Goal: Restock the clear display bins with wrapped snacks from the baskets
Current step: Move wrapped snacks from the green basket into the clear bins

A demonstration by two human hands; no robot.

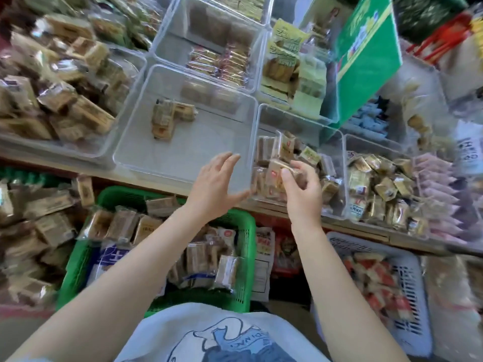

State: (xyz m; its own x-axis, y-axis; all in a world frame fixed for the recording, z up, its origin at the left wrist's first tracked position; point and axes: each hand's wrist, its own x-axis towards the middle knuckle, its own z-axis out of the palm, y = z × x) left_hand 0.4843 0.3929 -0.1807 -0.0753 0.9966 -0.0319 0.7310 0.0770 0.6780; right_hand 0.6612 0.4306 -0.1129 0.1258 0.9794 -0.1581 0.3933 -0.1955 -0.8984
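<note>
My right hand (302, 189) holds a wrapped tan snack (277, 169) over the front of a clear bin (337, 142) that is part full of similar snacks. My left hand (217, 184) is open, fingers straight, against the front right corner of a nearly bare clear bin (130, 150). That bin has only a few wrapped snacks (167, 118) near its back. Below the shelf a green basket (248, 231) holds several wrapped brown snacks (206, 259). A grey basket (415, 259) at the right holds red and white wrapped snacks.
Clear bins on the shelf surround the two in front: a full one (39, 105) at left, one with gold packets (379, 189) at right, others behind. A green sign (368, 53) leans at the back right. The wooden shelf edge (162, 182) runs across the middle.
</note>
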